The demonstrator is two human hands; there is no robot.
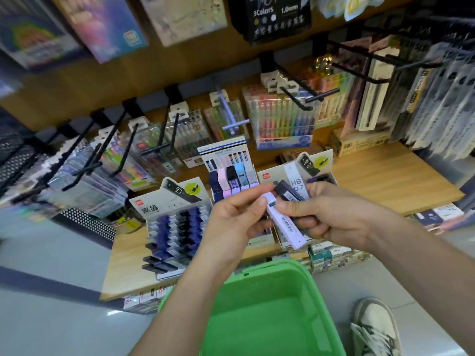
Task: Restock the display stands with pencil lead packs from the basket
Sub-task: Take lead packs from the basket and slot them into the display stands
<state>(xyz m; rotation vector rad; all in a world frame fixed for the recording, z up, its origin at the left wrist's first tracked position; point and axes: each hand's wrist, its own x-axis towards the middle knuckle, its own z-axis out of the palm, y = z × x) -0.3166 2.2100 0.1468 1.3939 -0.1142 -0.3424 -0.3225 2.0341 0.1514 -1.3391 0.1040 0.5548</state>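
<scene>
Step in hand, as we judge it: sorting one pack out of a held bunch, ready for a stand. Far left of the left hand, pen sets (159, 140) hang on black hooks (113, 155). Just left of that hand sits the left display stand (174, 222), its rows mostly full of dark blue packs. The left hand (236, 214) pinches the upper end of a lilac pack (285, 224) between thumb and forefinger. Beyond the gap between the hands, the middle stand (231, 176) holds pastel packs, lilac among them, so it is the likely home. The right hand (331, 214) is curled round the lower part of the same lilac pack and also grips a dark pack (288, 191) that pokes up past its thumb. The right stand (313, 160) is half hidden behind this hand, and bare counter (385, 181) lies to its right. Next move needs the right hand to let go of the lilac pack. The left hand then reaches forward, under the overhanging hooks and past the stands' header cards. Below both hands, the green basket (257, 299) shows no packs in the part we see. A shoe (372, 327) is at lower right.
</scene>
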